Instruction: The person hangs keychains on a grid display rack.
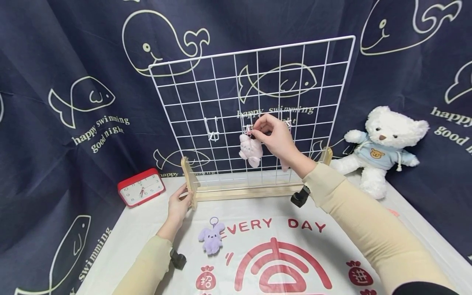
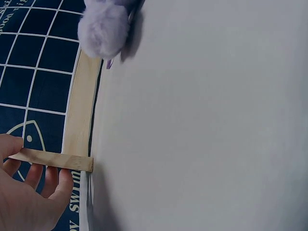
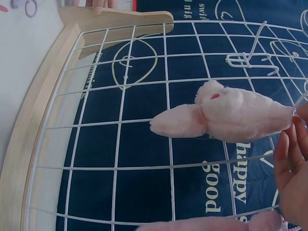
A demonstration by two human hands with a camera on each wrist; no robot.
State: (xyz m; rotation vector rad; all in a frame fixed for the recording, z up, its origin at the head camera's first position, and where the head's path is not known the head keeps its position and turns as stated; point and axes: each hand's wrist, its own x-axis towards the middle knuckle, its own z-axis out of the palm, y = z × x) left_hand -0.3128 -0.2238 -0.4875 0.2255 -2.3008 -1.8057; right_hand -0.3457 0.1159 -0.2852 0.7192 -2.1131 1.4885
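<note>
In the head view my right hand point(image 1: 275, 137) is up at the white wire grid rack point(image 1: 254, 51). Its thumb and fingertips pinch the top of a pale pink plush keychain point(image 1: 251, 152), close to a white hook on the grid. The plush point(image 3: 245, 115) hangs against the wires, long part down. My left hand point(image 1: 178, 207) grips the rack's left wooden foot point(image 1: 187, 174); the left wrist view has thumb and fingers on either side of that wooden piece point(image 2: 57, 159). Another pink plush point(image 3: 202, 224) hangs beside the first, mostly hidden behind my right wrist in the head view.
A bare white double hook point(image 1: 213, 135) hangs on the grid's left part. On the table lies a purple plush keychain point(image 1: 212, 241) with a ring. A red clock point(image 1: 141, 187) stands left of the rack, and a white teddy bear point(image 1: 381, 151) sits at the right.
</note>
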